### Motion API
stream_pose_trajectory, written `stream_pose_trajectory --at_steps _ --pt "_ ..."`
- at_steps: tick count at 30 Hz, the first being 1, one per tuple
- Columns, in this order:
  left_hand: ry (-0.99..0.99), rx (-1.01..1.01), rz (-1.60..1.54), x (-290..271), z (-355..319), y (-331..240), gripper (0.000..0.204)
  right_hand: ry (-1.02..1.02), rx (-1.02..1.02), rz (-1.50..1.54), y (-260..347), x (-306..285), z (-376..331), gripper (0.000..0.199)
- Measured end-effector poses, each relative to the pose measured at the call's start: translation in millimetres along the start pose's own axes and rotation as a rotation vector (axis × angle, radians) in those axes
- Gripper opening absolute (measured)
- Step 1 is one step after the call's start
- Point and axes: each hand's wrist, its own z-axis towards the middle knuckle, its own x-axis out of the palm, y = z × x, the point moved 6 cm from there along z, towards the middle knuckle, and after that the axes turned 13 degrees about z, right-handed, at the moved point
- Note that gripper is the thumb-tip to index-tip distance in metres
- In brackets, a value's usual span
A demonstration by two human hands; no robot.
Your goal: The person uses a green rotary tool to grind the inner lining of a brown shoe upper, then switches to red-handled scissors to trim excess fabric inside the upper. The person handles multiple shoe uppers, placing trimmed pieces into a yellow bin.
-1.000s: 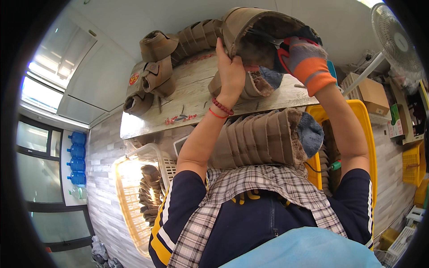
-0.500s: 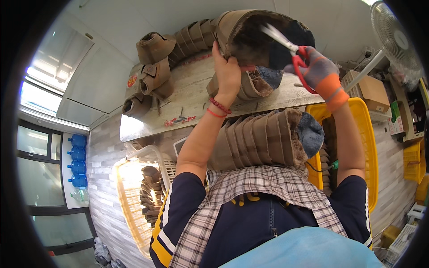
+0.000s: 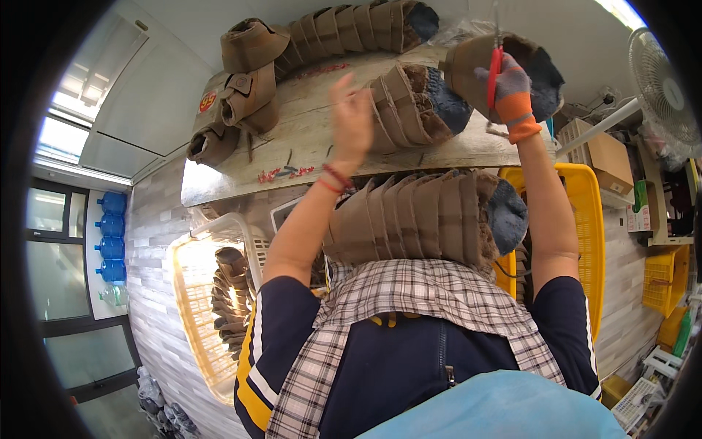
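Observation:
My right hand (image 3: pixel 514 91), in a grey and orange glove, is closed around red-handled scissors (image 3: pixel 495 77) whose blades point up. Directly behind it is a loose brown boot upper (image 3: pixel 468 64) with dark fuzzy lining; I cannot tell whether the glove also grips it. My bare left hand (image 3: pixel 353 121), blurred by motion, is raised over the table with fingers apart and nothing visible in them. Just right of it lies a short nested stack of brown boot uppers (image 3: pixel 398 102) with blue-grey lining. A longer stack (image 3: pixel 409 219) rests across my lap.
A pale worktable (image 3: pixel 307 124) carries another row of uppers (image 3: pixel 344 33) at the back and several folded ones (image 3: pixel 252 102) at left. Red and dark scraps (image 3: pixel 281 174) lie near its front edge. Baskets, one cream (image 3: pixel 194 307) and one yellow (image 3: pixel 591 241), flank me; a fan (image 3: pixel 662 88) stands right.
My right hand has moved a little down, with the scissors now upright. The large upper has moved right and away from my left hand, which has let go and shifted slightly left.

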Motion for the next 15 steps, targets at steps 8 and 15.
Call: stream_pose_trajectory --at_steps 8,15 --pt "0.347 -0.830 -0.975 -7 -29 165 0.042 0.592 0.233 0.678 -11 59 -17 0.024" --pt "0.502 -0.871 -1.126 32 -16 136 0.042 0.488 0.870 1.063 -152 83 -32 0.032"
